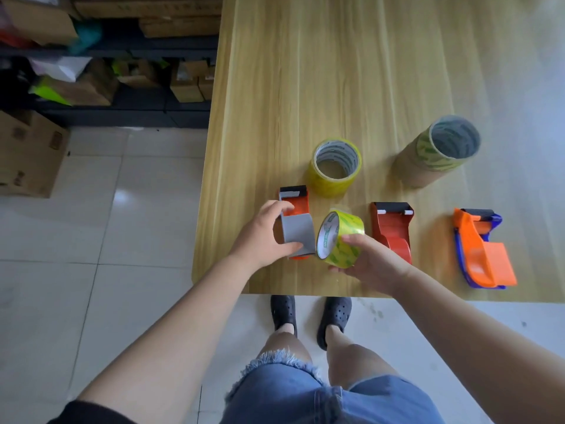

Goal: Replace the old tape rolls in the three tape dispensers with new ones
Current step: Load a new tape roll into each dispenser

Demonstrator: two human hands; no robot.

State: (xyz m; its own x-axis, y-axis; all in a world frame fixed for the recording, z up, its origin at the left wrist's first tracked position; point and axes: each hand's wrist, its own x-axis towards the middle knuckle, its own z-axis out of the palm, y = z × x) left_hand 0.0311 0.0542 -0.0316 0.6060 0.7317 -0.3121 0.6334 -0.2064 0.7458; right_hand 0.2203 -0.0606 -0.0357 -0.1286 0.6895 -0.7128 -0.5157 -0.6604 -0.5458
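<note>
- Standing at the wooden table, which fills the upper right of the frame.
- My left hand, left of centre, grips the grey roll seated in the left red dispenser.
- My right hand cups the yellow tape roll on edge, touching the grey one.
- Right of centre lie the middle red dispenser and the orange dispenser.
- Above stand a second yellow roll and a stacked pile of rolls.

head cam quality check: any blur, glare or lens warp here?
Head view: strong wide-angle warp, the light wooden table edges splay outward; soft blur toward the corners, shelves of cardboard boxes smeared; white glare patch on the floor tiles; right side of the table washed out near the tall stack of tape rolls; centre fairly sharp, yellow-green tape roll label visible.
</note>
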